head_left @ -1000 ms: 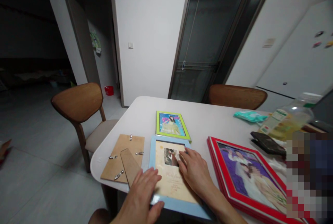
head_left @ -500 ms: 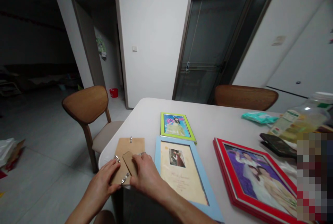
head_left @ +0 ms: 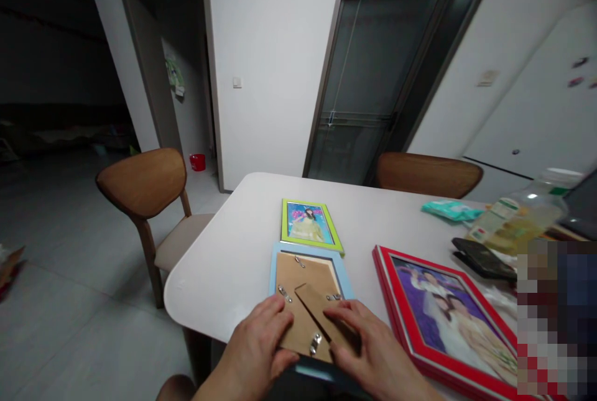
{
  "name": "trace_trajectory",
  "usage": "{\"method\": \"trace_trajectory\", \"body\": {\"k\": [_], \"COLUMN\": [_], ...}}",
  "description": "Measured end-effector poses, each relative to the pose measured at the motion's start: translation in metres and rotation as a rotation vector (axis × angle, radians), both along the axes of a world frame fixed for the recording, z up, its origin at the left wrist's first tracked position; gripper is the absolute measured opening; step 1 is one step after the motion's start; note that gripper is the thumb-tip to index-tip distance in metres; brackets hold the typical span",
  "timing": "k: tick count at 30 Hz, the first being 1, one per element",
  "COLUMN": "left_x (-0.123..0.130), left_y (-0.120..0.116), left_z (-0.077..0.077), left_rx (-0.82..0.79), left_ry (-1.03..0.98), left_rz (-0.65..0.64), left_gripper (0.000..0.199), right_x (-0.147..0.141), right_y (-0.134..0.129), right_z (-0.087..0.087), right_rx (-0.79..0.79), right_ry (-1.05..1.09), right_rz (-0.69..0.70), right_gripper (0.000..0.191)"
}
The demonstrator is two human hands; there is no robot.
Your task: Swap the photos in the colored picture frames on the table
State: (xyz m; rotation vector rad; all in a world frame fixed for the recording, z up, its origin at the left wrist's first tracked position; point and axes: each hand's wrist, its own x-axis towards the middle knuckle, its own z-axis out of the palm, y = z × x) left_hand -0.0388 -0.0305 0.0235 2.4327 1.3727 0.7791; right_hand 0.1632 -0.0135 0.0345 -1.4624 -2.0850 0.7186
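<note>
A brown backing board [head_left: 291, 273] with metal clips and a stand flap lies over or just above the light blue frame [head_left: 274, 264], covering most of its picture. My left hand [head_left: 261, 339] grips the board's lower left edge, fingers on top and thumb at the near edge. On the right side, my right hand [head_left: 364, 342] holds the board near its stand flap. Beyond the blue frame lies a lime green frame [head_left: 336, 236] with a picture of a person in a pale dress. A red frame [head_left: 389, 301] with a couple's picture rests to the right.
The white table [head_left: 219, 270] has a black phone-like object [head_left: 482, 258], a teal packet [head_left: 450, 209] and a large clear bottle [head_left: 522, 214] at the right. Wooden chairs stand at the left [head_left: 144, 183] and far side [head_left: 426, 174]. A blurred patch covers the lower right corner.
Both my hands have moved right with the brown backing board, from the table's left corner to over the blue frame. The view has shifted slightly.
</note>
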Motion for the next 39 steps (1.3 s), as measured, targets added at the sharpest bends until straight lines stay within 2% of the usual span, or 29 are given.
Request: {"method": "trace_trajectory", "body": {"k": [4,11,15,20,29,31,35,37,39], "left_x": [0.014,0.007,0.006,0.009,0.007,0.007,0.007,0.008,0.008], "left_y": [0.008,0.007,0.002,0.004,0.004,0.004,0.003,0.002,0.001], "left_z": [-0.001,-0.007,-0.008,-0.005,-0.008,-0.007,-0.004,-0.003,-0.003], "left_rx": [-0.069,-0.072,-0.124,-0.21,-0.226,-0.222,-0.224,-0.225,-0.224], "left_ry": [0.051,0.091,0.077,0.117,0.137,0.146,0.146,0.137,0.141], "left_rz": [-0.012,-0.013,-0.063,-0.052,-0.037,-0.034,-0.025,-0.015,-0.005], "left_gripper": [0.031,0.022,0.034,0.023,0.03,0.03,0.028,0.027,0.027], "right_x": [0.009,-0.003,-0.007,-0.01,-0.006,-0.003,0.003,0.004,0.004], "right_y": [0.003,0.01,0.006,-0.005,-0.007,0.003,0.029,0.038,0.042], "right_z": [-0.013,-0.027,-0.025,-0.015,-0.011,-0.014,-0.02,-0.022,-0.023], "right_rx": [0.027,0.206,0.279,0.318,0.344,0.359,0.326,0.297,0.293], "right_ry": [-0.066,-0.2,-0.236,-0.259,-0.239,-0.24,-0.343,-0.384,-0.373], "right_rz": [-0.034,-0.05,0.022,0.252,0.326,0.256,-0.055,-0.116,-0.109], "right_gripper": [0.038,0.035,0.03,0.026,0.025,0.028,0.029,0.026,0.025]}}
